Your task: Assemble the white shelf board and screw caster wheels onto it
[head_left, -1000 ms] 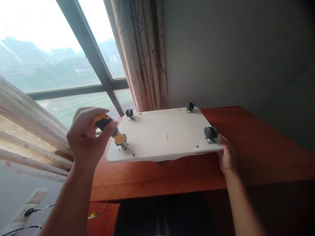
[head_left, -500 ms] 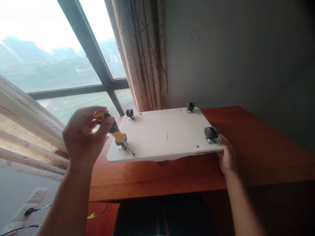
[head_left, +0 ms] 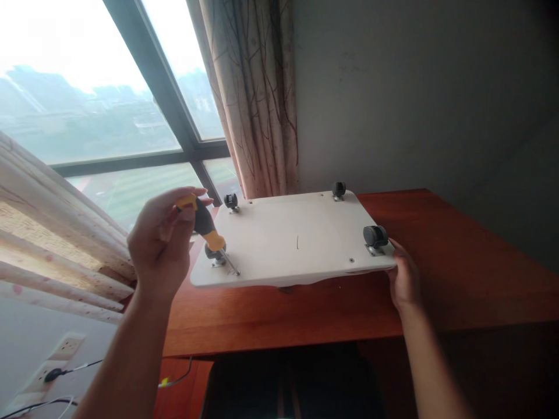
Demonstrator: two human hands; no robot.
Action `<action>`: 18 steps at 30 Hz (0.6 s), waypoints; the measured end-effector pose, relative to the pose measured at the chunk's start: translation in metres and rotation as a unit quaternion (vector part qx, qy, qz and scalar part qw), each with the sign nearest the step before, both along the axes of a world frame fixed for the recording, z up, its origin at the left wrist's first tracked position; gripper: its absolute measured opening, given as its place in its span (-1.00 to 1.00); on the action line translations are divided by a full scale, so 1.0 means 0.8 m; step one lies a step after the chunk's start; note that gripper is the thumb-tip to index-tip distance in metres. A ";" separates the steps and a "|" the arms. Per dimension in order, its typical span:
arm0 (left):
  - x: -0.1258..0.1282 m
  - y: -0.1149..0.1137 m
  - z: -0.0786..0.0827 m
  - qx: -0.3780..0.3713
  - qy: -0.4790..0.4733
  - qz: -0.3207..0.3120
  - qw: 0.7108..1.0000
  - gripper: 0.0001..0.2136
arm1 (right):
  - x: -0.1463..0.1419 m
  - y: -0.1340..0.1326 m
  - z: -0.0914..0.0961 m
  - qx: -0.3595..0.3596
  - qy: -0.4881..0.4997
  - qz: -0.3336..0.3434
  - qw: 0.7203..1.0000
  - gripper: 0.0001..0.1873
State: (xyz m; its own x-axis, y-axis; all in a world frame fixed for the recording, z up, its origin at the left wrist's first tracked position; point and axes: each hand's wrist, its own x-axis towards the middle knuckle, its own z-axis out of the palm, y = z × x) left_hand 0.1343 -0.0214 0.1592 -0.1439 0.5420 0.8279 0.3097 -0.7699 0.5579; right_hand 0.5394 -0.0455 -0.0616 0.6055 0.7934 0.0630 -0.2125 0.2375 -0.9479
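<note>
A white board [head_left: 288, 238] lies upside down on a reddish wooden desk [head_left: 458, 267], with black caster wheels at its corners. My left hand [head_left: 159, 244] is closed round the yellow and black handle of a screwdriver [head_left: 205, 224]. Its tip rests on the board by the near left caster [head_left: 213, 254]. My right hand [head_left: 402, 276] grips the board's near right corner, just beside another caster [head_left: 374, 236]. Two more casters [head_left: 230, 201] stand at the far corners.
A patterned curtain [head_left: 257, 99] hangs behind the board against a grey wall. A large window [head_left: 109, 116] fills the left. Wall sockets with a plugged cable [head_left: 52, 372] sit low on the left. A dark object [head_left: 288, 384] lies under the desk's front edge.
My left hand has shifted its grip on the screwdriver handle and moved a little right, towards the board. The tip stays at the same spot. My right hand and the board have not moved.
</note>
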 end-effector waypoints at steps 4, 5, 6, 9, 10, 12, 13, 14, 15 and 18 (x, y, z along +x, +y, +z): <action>0.001 0.006 -0.001 0.073 0.030 -0.014 0.997 -0.74 | 0.002 0.001 -0.003 -0.006 -0.009 -0.004 1.000 -0.45; 0.001 0.007 -0.001 0.079 0.038 -0.003 0.996 -0.71 | 0.003 0.001 -0.004 -0.007 -0.009 -0.005 1.000 -0.45; 0.002 0.006 -0.002 0.076 0.039 0.008 0.996 -0.69 | 0.003 0.001 -0.004 -0.007 -0.010 -0.006 1.000 -0.45; 0.007 0.003 -0.006 0.025 0.023 0.013 0.999 -0.71 | 0.003 0.002 -0.004 -0.007 -0.012 -0.006 1.000 -0.46; 0.009 0.002 -0.009 0.006 0.020 0.001 1.000 -0.72 | 0.003 0.002 -0.004 -0.006 -0.013 -0.005 1.000 -0.47; 0.012 0.001 -0.013 -0.022 0.020 -0.021 0.999 -0.73 | 0.003 0.002 -0.004 -0.004 -0.015 -0.004 1.000 -0.48; 0.012 0.002 -0.013 -0.022 0.024 -0.027 0.999 -0.74 | 0.003 0.002 -0.004 -0.002 -0.017 -0.003 1.000 -0.48; 0.012 0.003 -0.013 -0.010 0.031 -0.032 0.999 -0.75 | 0.003 0.002 -0.004 -0.001 -0.020 -0.001 1.000 -0.48; 0.011 0.004 -0.013 0.013 0.039 -0.032 0.999 -0.75 | 0.004 0.001 -0.004 -0.001 -0.023 0.001 1.000 -0.49; 0.008 0.008 -0.009 0.074 0.053 -0.005 0.996 -0.60 | 0.004 0.001 -0.003 -0.004 -0.027 0.002 1.000 -0.49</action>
State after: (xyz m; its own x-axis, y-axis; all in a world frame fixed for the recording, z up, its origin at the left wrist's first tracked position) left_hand 0.1406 -0.0152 0.1519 -0.0461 0.4134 0.9094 0.3530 -0.8448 0.4020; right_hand 0.5425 -0.0446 -0.0642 0.5988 0.7959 0.0891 -0.1621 0.2294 -0.9597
